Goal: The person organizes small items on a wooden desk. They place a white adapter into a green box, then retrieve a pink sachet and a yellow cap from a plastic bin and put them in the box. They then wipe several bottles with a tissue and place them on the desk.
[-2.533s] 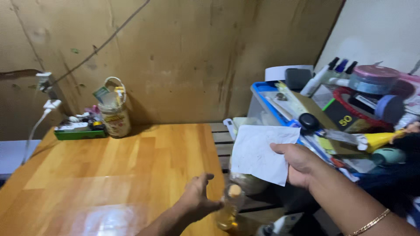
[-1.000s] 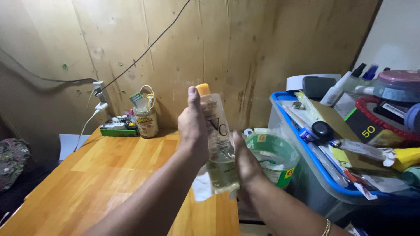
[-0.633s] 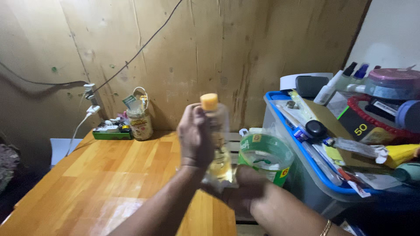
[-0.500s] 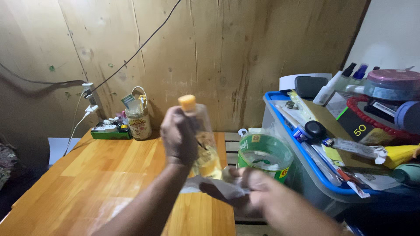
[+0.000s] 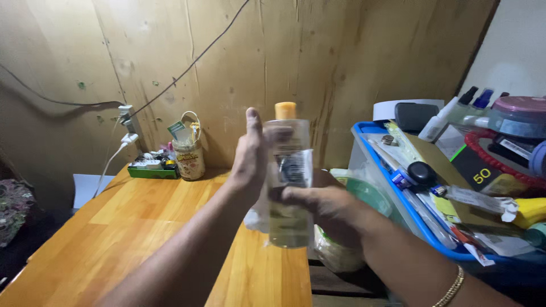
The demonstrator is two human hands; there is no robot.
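Bottle (image 5: 288, 187) between both hands' fingers (image 5: 293, 195) (upright).

Held upright at centre between both hands, a clear bottle (image 5: 289, 187) with an orange cap, yellowish liquid in its lower half and a pale label with dark print facing the camera. At the far end of the wooden table (image 5: 142, 227) against the wall, a squat jar (image 5: 189, 159) with a cream and yellow label, just beside a flat green box (image 5: 151, 169). To the right, on the crowded blue-rimmed bin (image 5: 398, 187), a black box (image 5: 476, 166) with a green edge and yellow print, near a yellow package (image 5: 529, 209) at the frame's edge.
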